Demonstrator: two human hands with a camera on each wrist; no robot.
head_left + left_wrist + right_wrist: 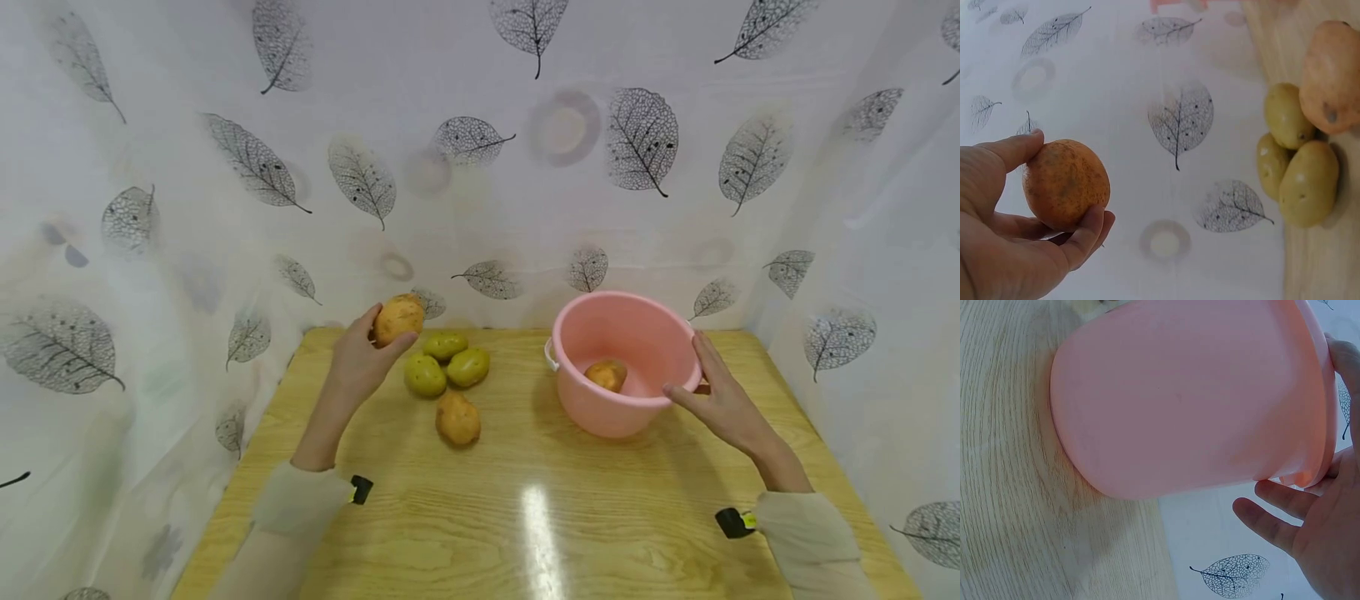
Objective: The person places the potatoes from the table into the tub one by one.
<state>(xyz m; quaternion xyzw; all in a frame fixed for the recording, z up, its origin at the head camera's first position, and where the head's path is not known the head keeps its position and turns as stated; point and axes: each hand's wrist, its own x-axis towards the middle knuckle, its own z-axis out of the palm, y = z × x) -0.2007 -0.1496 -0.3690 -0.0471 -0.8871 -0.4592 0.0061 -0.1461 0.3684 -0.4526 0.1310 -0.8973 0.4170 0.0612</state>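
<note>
My left hand [358, 358] holds a brown potato [399, 319] up above the table's back left, thumb on one side and fingers on the other. In the left wrist view the held potato [1066, 184] shows a rough, spotted skin. Three smooth green potatoes [468, 367] lie bunched together just right of that hand, with another brown potato [457, 419] in front of them. On the right stands a pink bucket [609, 417] with one brown potato [606, 376] inside. My right hand [723, 404] grips the bucket's right rim, thumb over the edge and fingers outside.
The wooden table [480, 517] ends at the back against a pale curtain [450, 250] printed with dark leaves, which also hangs along both sides. A white handle joint [551, 356] sticks out on the bucket's left.
</note>
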